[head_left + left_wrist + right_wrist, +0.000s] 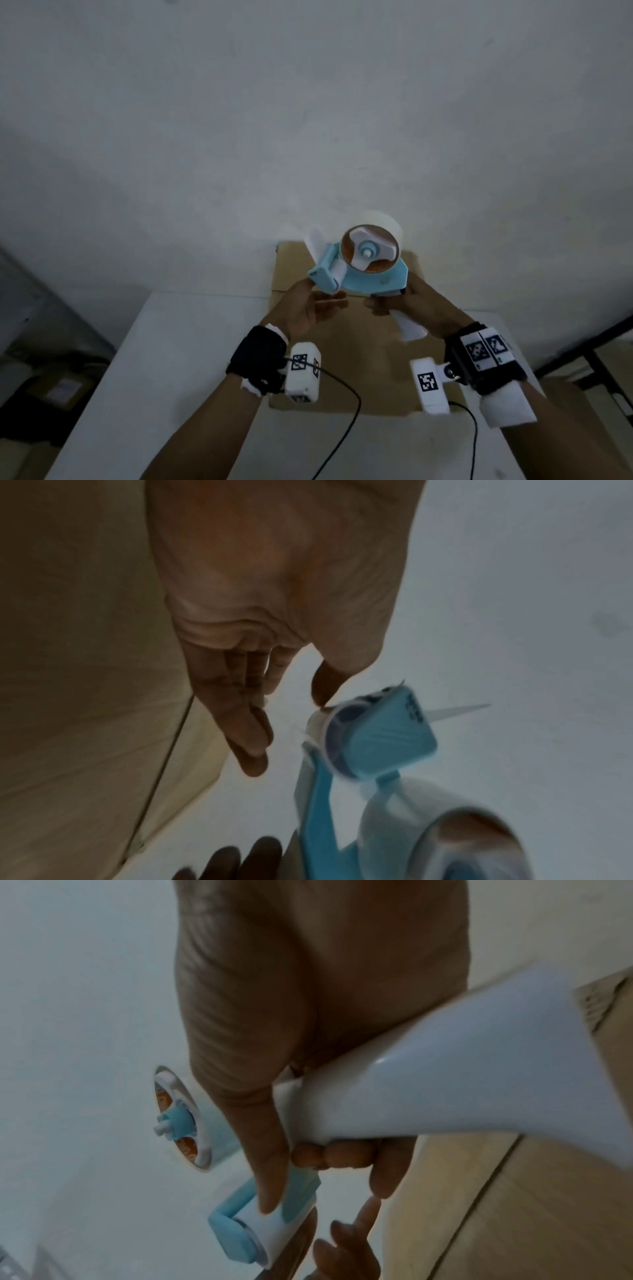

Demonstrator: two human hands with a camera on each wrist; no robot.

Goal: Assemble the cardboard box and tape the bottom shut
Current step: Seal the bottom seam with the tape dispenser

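A flat brown cardboard box lies on the white table; it also shows as the cardboard box and as the cardboard box. Above its far end is a blue tape dispenser with a whitish tape roll. My right hand grips the dispenser's white handle, thumb lying along the blue frame. My left hand is at the dispenser's front roller, fingers fairly straight, thumb tip touching the roller's edge. Whether a tape end is between its fingers I cannot tell.
A plain white wall rises behind the table. Black cables run from the wrist cameras over the box's near edge. Dark clutter sits on the floor to the left, and a dark frame stands at the right.
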